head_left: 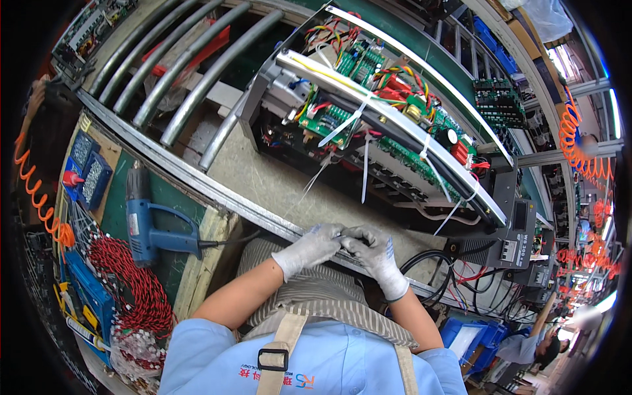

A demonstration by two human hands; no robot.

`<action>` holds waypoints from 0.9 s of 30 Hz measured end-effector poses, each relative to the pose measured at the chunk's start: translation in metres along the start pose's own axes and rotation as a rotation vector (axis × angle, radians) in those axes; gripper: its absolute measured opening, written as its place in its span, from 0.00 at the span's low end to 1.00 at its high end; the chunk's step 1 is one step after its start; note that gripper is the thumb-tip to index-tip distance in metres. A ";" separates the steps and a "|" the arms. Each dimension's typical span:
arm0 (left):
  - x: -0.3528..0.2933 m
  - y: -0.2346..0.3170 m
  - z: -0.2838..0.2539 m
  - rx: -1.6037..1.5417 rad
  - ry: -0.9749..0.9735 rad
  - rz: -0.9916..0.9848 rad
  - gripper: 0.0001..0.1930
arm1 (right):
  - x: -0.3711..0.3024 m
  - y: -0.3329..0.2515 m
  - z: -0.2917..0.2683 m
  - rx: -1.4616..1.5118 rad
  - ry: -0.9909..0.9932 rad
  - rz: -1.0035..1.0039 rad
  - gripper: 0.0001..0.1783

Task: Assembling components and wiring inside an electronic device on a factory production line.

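Observation:
Both my hands wear white-grey gloves and meet in front of my lap, at the near metal rail point(230, 204). My left hand point(311, 251) has its fingers pinched together, touching the fingers of my right hand point(375, 255), which are curled closed too. Whatever lies between the fingertips is too small and hidden to make out. Just beyond the hands stands an open electrical unit point(395, 155) with green circuit boards, coloured wires and a dark front panel. Several white cable ties point(365, 168) hang from its top frame bar with loose tails.
At left, a blue heat gun point(148, 227) lies on a green surface near red-black twisted wires point(128, 270) and blue bins of small parts point(97, 178). Metal rollers point(204, 79) run at upper left. Black cables point(428, 260) loop at right. Another person point(526, 345) is at far right.

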State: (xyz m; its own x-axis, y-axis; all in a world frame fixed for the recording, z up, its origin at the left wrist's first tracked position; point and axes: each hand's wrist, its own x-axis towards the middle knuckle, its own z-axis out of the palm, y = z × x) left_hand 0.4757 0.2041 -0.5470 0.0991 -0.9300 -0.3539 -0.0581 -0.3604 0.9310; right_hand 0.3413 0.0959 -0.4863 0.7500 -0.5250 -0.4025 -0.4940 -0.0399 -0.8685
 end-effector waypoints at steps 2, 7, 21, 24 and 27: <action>0.003 -0.015 0.003 -0.060 -0.032 0.122 0.19 | 0.000 -0.003 0.000 0.181 -0.004 0.006 0.05; 0.000 0.004 -0.022 0.291 0.033 0.106 0.16 | 0.006 -0.014 -0.004 -0.082 0.080 -0.206 0.05; -0.003 -0.018 -0.040 -0.126 0.389 -0.033 0.14 | 0.068 -0.021 -0.009 -0.352 0.054 -0.083 0.30; 0.010 0.023 -0.046 0.074 0.503 -0.208 0.15 | 0.098 -0.006 -0.011 -0.970 0.098 -0.294 0.29; 0.039 -0.011 -0.042 0.342 0.596 0.026 0.14 | 0.098 -0.028 -0.010 -1.064 0.163 -0.344 0.27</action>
State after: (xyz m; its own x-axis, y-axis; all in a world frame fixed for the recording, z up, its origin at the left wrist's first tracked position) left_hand 0.5223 0.1743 -0.5669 0.6173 -0.7757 -0.1311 -0.3681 -0.4321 0.8233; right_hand 0.4241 0.0373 -0.4981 0.8905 -0.4478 -0.0799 -0.4543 -0.8666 -0.2063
